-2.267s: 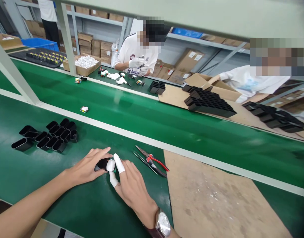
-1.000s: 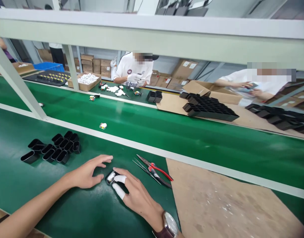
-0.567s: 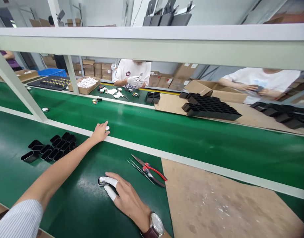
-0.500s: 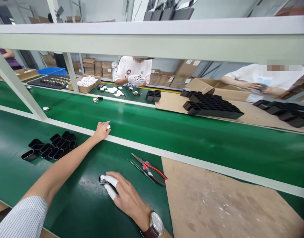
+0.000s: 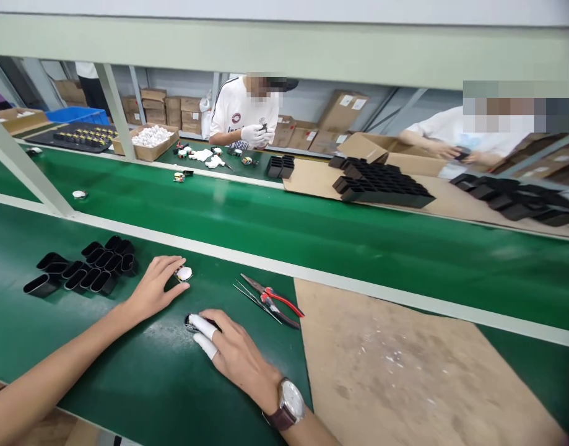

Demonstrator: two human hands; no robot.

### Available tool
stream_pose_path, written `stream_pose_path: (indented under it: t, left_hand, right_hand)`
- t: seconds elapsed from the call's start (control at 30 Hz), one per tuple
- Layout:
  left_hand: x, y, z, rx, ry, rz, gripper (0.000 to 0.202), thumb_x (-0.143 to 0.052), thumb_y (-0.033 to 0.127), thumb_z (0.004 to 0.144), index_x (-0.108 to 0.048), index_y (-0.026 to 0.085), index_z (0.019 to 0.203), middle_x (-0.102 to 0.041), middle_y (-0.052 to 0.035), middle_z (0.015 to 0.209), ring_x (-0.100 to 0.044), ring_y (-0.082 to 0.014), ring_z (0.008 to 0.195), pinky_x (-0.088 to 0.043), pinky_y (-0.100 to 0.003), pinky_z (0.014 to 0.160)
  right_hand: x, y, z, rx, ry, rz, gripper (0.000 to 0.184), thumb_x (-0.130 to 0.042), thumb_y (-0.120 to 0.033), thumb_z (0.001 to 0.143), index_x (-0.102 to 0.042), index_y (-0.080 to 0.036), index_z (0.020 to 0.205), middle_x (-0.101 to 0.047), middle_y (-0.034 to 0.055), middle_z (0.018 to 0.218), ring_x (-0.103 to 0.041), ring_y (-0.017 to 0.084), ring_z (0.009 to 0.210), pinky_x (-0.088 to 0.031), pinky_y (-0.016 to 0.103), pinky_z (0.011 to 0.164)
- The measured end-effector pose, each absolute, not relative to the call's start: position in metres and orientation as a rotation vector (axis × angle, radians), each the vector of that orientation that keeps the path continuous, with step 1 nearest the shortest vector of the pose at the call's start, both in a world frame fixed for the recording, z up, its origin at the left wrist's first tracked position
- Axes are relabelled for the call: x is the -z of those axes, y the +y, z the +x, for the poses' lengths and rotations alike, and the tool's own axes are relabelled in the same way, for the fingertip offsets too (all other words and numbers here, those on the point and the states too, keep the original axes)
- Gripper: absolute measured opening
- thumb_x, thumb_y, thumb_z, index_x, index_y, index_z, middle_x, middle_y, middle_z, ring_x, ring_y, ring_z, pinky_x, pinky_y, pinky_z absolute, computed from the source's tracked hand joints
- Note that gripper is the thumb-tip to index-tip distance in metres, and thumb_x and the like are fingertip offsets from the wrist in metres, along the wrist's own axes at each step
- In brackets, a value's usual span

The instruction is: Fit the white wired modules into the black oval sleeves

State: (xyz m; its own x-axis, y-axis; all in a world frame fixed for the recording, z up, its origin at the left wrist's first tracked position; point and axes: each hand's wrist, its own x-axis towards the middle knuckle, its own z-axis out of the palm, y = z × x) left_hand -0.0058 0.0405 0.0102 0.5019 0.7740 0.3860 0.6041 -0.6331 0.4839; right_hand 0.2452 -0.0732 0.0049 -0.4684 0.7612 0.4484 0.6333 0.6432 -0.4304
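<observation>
Left of the pliers (image 5: 267,298), the left hand (image 5: 155,284) has its grip closed on a part (image 5: 184,273); nearer the wearer, the right hand (image 5: 236,349) clamps its grip around a case (image 5: 189,324).

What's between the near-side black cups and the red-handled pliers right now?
Between the near-side black cups and the red-handled pliers, the head view shows the left hand, the white-topped part it holds, then the tweezers right beside the pliers.
</observation>
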Motion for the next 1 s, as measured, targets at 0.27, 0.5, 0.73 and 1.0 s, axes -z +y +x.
stream_pose_path:
  t: [0.27,0.5,0.73,1.0]
  left_hand:
    - [-0.007,-0.008,-0.002,-0.577,0.823,2.259,0.073,-0.077,0.035,0.092,-0.042,0.031,0.156,-0.064,-0.0097,0.14,-0.063,-0.028,0.129,-0.053,-0.044,0.111]
    - [-0.004,-0.008,-0.003,-0.476,0.815,2.162,0.069,-0.067,0.025,0.097,-0.038,0.035,0.158,-0.068,-0.0044,0.131,-0.069,-0.0232,0.115,-0.058,-0.037,0.101]
    - [0.0,-0.004,-0.007,-0.535,0.774,2.131,0.07,-0.069,0.026,0.097,-0.038,0.035,0.159,-0.069,-0.0033,0.124,-0.067,-0.0232,0.118,-0.056,-0.038,0.104]
    - [0.001,-0.003,-0.007,-0.519,0.755,2.126,0.069,-0.068,0.025,0.099,-0.036,0.034,0.159,-0.069,-0.0032,0.126,-0.064,-0.0241,0.119,-0.055,-0.038,0.103]
  right_hand:
    - [0.004,-0.063,0.284,0.352,-2.167,-1.576,0.04,-0.045,-0.007,0.1,-0.056,-0.006,0.138,-0.068,0.0228,0.123,-0.064,0.035,0.117,-0.059,0.059,0.097]
    - [0.005,-0.071,0.272,0.263,-2.218,-1.523,0.029,-0.042,-0.006,0.1,-0.065,-0.012,0.116,-0.066,0.013,0.101,-0.064,0.027,0.09,-0.061,0.044,0.077]
    - [-0.022,-0.085,0.244,0.141,-2.313,-1.376,0.024,-0.042,-0.007,0.102,-0.061,-0.017,0.113,-0.064,0.0083,0.105,-0.059,0.016,0.069,-0.045,0.031,0.055]
    - [-0.027,-0.083,0.239,0.276,-2.388,-1.357,0.026,-0.041,0.0,0.093,-0.055,-0.02,0.083,-0.061,0.0088,0.099,-0.05,0.016,0.064,-0.038,0.031,0.053]
